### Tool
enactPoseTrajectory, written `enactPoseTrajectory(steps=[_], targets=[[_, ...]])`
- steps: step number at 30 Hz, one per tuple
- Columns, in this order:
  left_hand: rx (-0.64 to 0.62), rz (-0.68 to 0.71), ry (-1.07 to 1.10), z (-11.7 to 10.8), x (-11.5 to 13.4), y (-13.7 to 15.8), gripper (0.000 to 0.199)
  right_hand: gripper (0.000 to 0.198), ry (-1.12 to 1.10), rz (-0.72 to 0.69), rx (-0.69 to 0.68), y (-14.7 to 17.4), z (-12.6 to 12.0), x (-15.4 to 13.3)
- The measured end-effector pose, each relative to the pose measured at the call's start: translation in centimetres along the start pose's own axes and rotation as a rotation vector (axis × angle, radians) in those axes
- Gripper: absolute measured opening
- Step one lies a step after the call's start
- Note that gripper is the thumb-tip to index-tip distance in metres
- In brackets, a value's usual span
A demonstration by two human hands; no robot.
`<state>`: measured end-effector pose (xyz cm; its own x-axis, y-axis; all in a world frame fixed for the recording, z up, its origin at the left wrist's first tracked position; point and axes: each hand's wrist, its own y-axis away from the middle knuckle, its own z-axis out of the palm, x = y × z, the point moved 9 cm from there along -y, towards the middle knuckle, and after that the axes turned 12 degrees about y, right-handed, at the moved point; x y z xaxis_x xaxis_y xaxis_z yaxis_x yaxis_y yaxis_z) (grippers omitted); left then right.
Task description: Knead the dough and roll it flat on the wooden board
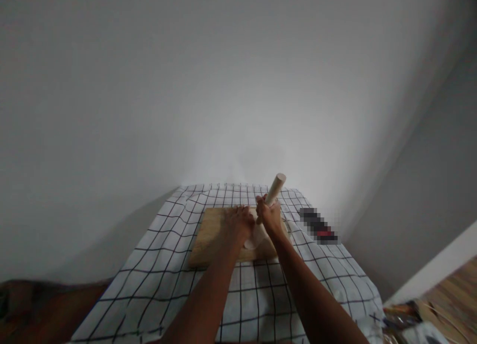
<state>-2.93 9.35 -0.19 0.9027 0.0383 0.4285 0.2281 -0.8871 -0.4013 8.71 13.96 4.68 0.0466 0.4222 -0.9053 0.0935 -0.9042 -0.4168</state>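
Observation:
A wooden board (pixel 204 240) lies on the table with a pale, flat piece that looks like dough (pixel 254 239) on its right half. My right hand (pixel 269 215) is wrapped around a light rolling pin (pixel 276 187), which is tilted with its free end pointing up and to the right. The lower end of the pin is mostly hidden by the hand. My left hand (pixel 241 220) lies with fingers spread at the left edge of the dough, over the board; whether it presses on the dough is hard to see.
A white tablecloth with black grid lines (pixel 160 264) covers the table. To the right of the board lies a dark, pixelated object (pixel 318 226) with a red spot. A grey-white wall (pixel 231 86) rises behind the table. Several mixed items (pixel 413 324) are at the lower right, beside a wooden floor (pixel 454 297).

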Motion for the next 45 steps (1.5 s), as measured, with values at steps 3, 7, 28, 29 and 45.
enactPoseTrajectory(steps=[3, 7, 28, 29, 45], targets=[[0.028, -0.036, 0.02, -0.1, -0.2, 0.0, 0.042, 0.036, -0.069, -0.004, -0.002, -0.3, 0.3, -0.1], [0.066, -0.038, 0.054, -0.4, -0.1, 0.0, 0.041, 0.032, -0.119, -0.004, -0.028, -0.5, 0.5, -0.2], [0.042, -0.099, 0.044, -1.6, 0.1, -0.1, 0.041, 0.034, -0.118, 0.014, -0.169, -0.2, 2.2, 0.0], [0.038, -0.111, 0.039, -1.4, 0.0, -0.2, 0.043, 0.034, -0.13, 0.019, -0.15, -0.1, 1.9, 0.0], [0.082, -0.045, 0.005, -1.7, 0.3, 0.4, 0.045, 0.036, -0.167, -0.007, -0.061, -0.6, -1.1, 0.8]])
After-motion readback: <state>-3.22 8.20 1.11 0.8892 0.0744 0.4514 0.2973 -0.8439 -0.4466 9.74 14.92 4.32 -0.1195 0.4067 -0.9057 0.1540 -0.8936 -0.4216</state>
